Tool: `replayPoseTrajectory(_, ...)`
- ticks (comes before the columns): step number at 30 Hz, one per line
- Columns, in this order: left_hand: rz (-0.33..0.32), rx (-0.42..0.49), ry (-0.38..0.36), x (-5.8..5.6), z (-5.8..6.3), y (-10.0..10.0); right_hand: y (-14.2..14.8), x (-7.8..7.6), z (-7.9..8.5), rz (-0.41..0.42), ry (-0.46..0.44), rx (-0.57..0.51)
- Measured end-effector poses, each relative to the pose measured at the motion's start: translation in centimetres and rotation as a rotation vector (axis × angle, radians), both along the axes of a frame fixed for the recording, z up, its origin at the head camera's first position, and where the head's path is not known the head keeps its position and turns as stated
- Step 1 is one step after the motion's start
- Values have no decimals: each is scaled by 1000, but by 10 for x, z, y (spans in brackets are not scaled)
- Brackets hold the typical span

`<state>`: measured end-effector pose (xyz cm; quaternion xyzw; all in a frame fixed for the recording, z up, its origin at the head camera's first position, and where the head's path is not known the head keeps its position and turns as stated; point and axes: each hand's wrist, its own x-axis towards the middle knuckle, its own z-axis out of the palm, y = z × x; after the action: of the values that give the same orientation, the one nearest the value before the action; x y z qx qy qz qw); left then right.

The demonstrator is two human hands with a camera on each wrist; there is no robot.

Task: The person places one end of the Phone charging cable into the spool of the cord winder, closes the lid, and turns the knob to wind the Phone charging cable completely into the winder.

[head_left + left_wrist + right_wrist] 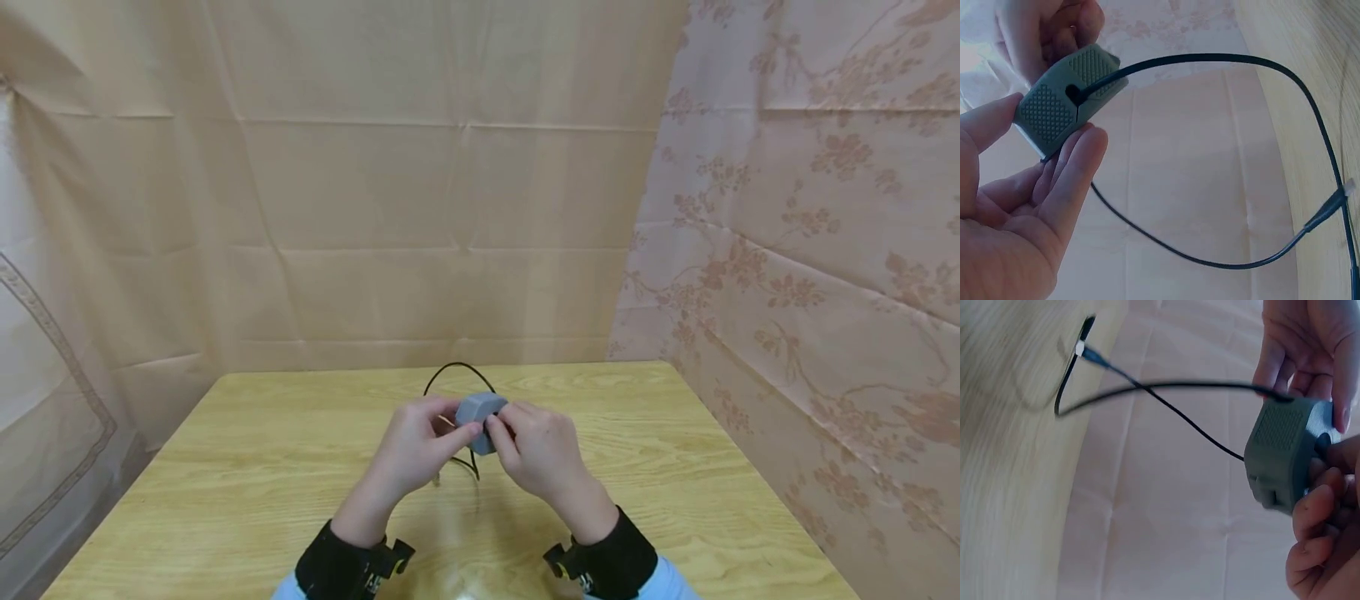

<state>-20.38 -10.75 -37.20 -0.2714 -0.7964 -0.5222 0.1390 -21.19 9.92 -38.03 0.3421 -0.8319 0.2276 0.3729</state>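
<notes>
A grey faceted cable case (476, 410) is held above the table between both hands. My left hand (412, 442) grips its left side, thumb on one face and fingers on another. At its right side, my right hand (543, 454) has curled fingers and pinches at a small dark round part (1322, 444), mostly hidden by the fingertips. In the left wrist view, the case's crosshatched faces (1047, 115) show a hole from which a black cable (1210, 57) comes out. The cable arcs out and down to the table; a cable end with a pale tip (1329, 209) hangs there.
Beneath the hands lies a light wood-grain table (300, 467). A beige curtain (420, 208) hangs behind its far edge, and a floral curtain (810, 250) runs along the right side. Both wrists wear black bands (341, 567) with small cameras.
</notes>
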Motion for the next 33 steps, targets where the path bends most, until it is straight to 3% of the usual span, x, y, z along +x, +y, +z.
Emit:
replayPoseTrajectory(5,75,-12,55,2,-1,5,-6,3,1,36,-285,-189)
replayPoseTrajectory(12,177,-11,167,2,-6,14,-12,2,0,134,-772,-639)
replayPoseTrajectory(16,195,-8,237,2,-10,18,-14,0,-1,215,-966,-879)
replayPoseTrajectory(19,195,-10,277,2,-11,19,-15,-1,-1,256,-1033,-985)
replayPoseTrajectory(22,204,-12,276,2,-11,19,-15,-2,-3,282,-1061,-1026)
replayPoseTrajectory(27,210,-19,215,2,-10,17,-15,-4,-5,261,-1050,-991)
replayPoseTrajectory(33,190,-27,199,-1,-9,13,-14,-3,-5,222,-1035,-923)
